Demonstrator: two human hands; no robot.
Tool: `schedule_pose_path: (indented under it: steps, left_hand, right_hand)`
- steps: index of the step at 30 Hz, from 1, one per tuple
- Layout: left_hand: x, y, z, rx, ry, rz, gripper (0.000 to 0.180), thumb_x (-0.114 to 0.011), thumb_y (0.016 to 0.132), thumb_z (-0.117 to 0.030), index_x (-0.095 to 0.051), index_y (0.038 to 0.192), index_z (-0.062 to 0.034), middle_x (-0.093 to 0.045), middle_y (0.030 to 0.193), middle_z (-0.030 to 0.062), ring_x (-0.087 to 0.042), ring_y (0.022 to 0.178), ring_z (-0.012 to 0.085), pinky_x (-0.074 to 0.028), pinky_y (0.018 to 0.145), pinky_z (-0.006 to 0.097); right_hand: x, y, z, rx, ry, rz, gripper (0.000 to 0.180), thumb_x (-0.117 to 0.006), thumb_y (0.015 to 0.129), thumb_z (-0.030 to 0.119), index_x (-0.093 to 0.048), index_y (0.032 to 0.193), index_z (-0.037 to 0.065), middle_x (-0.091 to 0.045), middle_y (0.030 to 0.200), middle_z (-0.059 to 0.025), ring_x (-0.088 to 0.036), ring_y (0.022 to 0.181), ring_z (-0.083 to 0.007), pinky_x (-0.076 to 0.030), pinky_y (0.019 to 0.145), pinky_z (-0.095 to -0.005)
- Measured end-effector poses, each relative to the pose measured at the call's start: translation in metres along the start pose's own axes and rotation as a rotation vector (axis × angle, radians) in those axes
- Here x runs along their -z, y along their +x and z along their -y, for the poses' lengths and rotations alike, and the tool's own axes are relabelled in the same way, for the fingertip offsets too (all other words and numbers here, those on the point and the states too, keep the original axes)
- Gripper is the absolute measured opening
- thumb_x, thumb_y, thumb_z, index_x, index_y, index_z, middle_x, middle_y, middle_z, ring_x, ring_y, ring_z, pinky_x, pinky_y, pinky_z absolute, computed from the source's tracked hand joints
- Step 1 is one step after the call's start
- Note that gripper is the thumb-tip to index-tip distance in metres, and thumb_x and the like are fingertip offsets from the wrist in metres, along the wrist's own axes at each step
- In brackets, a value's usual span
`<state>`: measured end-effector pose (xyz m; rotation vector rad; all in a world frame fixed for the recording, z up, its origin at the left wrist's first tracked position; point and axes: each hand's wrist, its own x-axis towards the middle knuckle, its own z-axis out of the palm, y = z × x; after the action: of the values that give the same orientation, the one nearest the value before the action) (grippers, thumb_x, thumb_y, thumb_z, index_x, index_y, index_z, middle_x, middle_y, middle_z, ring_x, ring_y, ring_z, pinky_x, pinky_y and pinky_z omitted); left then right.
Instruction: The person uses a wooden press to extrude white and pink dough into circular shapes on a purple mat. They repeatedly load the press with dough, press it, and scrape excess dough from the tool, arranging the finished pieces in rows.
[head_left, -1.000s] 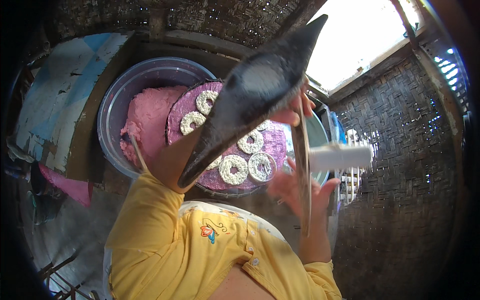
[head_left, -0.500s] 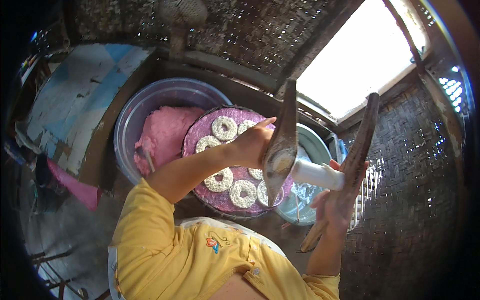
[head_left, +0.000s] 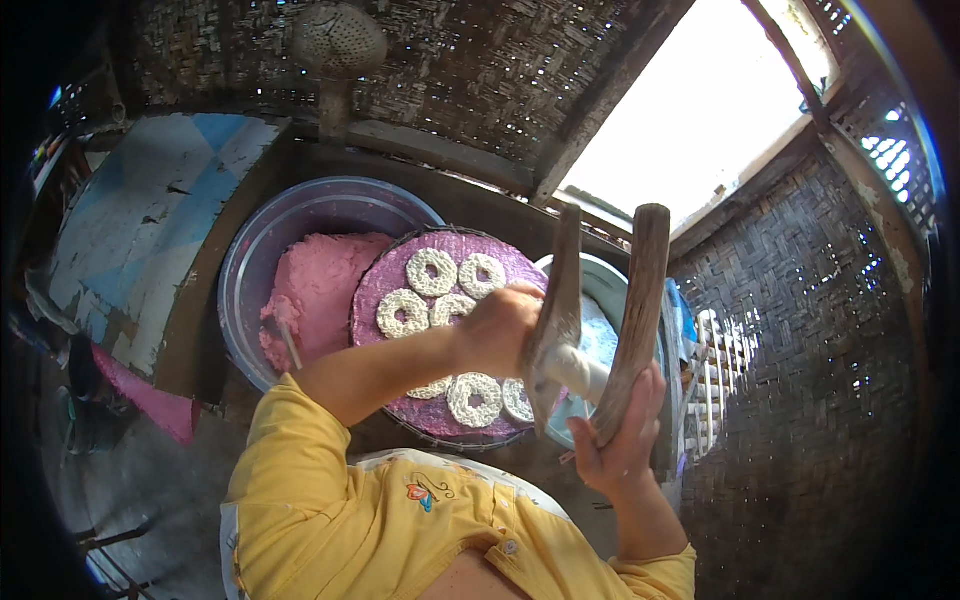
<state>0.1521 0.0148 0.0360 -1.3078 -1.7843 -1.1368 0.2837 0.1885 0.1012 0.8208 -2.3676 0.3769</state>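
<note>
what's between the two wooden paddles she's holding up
In the head view, a white cylinder-shaped piece sits between the two wooden paddles, the left hand on one paddle and the right hand on the other.

The scene is viewed by a single head-worn fisheye camera, aimed steeply downward from close above a round woven tray of white rings (head_left: 440,330); straight edges are bent near the rim.
</note>
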Motion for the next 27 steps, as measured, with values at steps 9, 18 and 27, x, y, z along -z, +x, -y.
schedule_pose_path:
  steps: [9,18,27]
  left_hand:
    - [-0.006,-0.012,-0.009,0.244,0.038,0.035,0.026,-0.071,0.061,-0.028,-0.061,0.071,-0.0072,-0.061,0.064,0.0094,-0.064,0.065,0.0275,-0.052,0.073,0.037]
    - [0.091,-0.053,0.039,0.625,-0.304,0.245,0.057,-0.072,0.074,-0.017,-0.051,0.126,-0.0054,-0.053,0.125,0.0149,-0.051,0.114,0.0276,-0.04,0.097,0.038]
    - [0.097,-0.148,0.045,1.149,0.684,0.042,0.022,-0.068,0.077,-0.025,-0.069,0.082,-0.0042,-0.064,0.087,0.0139,-0.06,0.087,0.0313,-0.047,0.079,0.039]
  right_hand:
    - [-0.017,-0.026,-0.019,-0.726,1.513,0.145,0.106,-0.078,0.065,0.02,-0.009,0.145,0.008,-0.037,0.132,-0.0232,-0.046,0.116,-0.0391,-0.04,0.092,-0.0503]
    - [-0.049,-0.079,-0.008,-0.69,2.04,0.152,0.106,-0.08,0.056,0.026,-0.021,0.144,0.016,-0.044,0.126,-0.0211,-0.05,0.111,-0.0338,-0.046,0.087,-0.0492]
    - [-0.025,-0.099,-0.026,-0.763,1.824,-0.054,0.112,-0.083,0.059,0.026,-0.013,0.144,0.008,-0.046,0.124,-0.0209,-0.054,0.108,-0.0344,-0.048,0.087,-0.0496]
